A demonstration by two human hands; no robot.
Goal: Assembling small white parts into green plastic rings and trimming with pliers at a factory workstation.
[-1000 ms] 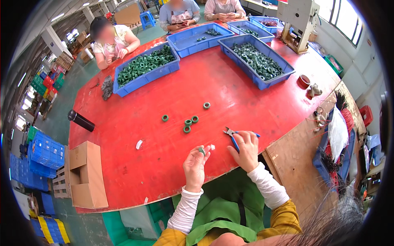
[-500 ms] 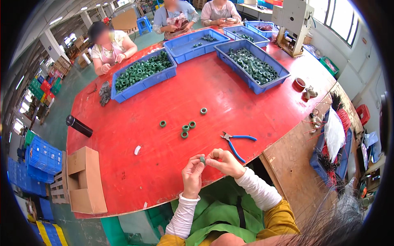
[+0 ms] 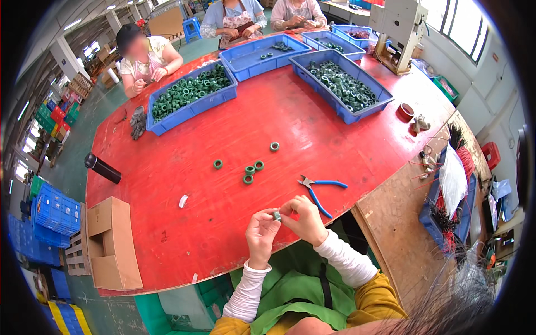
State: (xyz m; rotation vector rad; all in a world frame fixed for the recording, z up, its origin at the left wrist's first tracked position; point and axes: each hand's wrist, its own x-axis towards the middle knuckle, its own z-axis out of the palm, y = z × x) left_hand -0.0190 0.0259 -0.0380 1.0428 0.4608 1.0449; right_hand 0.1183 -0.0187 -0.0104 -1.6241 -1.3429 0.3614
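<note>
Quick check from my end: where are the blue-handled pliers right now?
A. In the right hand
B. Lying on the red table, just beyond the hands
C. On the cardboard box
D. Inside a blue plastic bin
B: the blue-handled pliers lie free on the red table, while the left hand and right hand together hold a small green ring.

The person wears a mustard-yellow top with white ribbed sleeves over both forearms, each ending in a snug cuff at the wrist. A bright green apron covers the chest and lap, with a dark strap running down its middle. The left hand (image 3: pixel 261 230) and the right hand (image 3: pixel 304 219) are bare, without gloves or rings.
</note>
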